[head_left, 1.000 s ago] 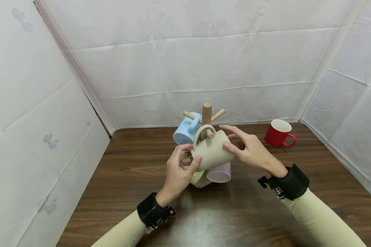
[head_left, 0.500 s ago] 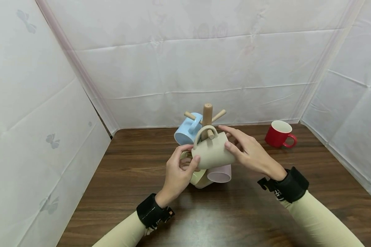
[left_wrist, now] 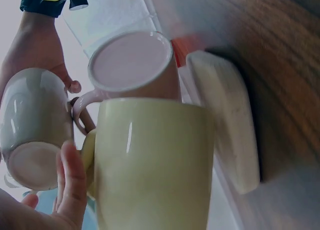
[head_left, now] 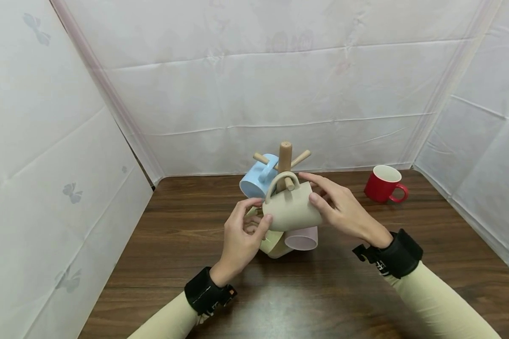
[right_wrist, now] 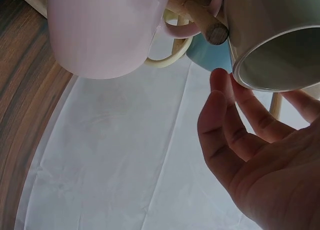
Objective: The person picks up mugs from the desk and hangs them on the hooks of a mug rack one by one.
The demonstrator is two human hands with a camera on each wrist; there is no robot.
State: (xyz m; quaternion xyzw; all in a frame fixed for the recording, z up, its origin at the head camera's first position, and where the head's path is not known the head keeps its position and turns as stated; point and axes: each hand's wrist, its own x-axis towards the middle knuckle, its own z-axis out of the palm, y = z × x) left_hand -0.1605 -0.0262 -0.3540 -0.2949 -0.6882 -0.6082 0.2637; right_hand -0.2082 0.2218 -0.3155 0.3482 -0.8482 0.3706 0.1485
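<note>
A grey-beige mug (head_left: 291, 207) lies tilted on its side, its handle looped over a front peg of a wooden mug tree (head_left: 285, 157). My left hand (head_left: 242, 235) is at the mug's base, fingers loosely bent; in the left wrist view its fingertips (left_wrist: 71, 157) sit right beside the base edge. At the rim end, my right hand (head_left: 343, 207) holds the mug, thumb in front and fingers behind. Lower on the tree hang a pale yellow mug (left_wrist: 152, 160) and a pink mug (right_wrist: 105, 30). A light blue mug (head_left: 253, 182) hangs at the back left.
A red mug (head_left: 379, 187) stands upright at the right rear of the dark wooden table (head_left: 186, 207). White cloth walls (head_left: 254, 94) enclose the back and sides. One upper peg (head_left: 301, 157) at the back right bears no mug.
My left hand has drawn slightly left, away from the mug's base. The right hand keeps its place at the rim, and the mug has stayed almost still on its peg.
</note>
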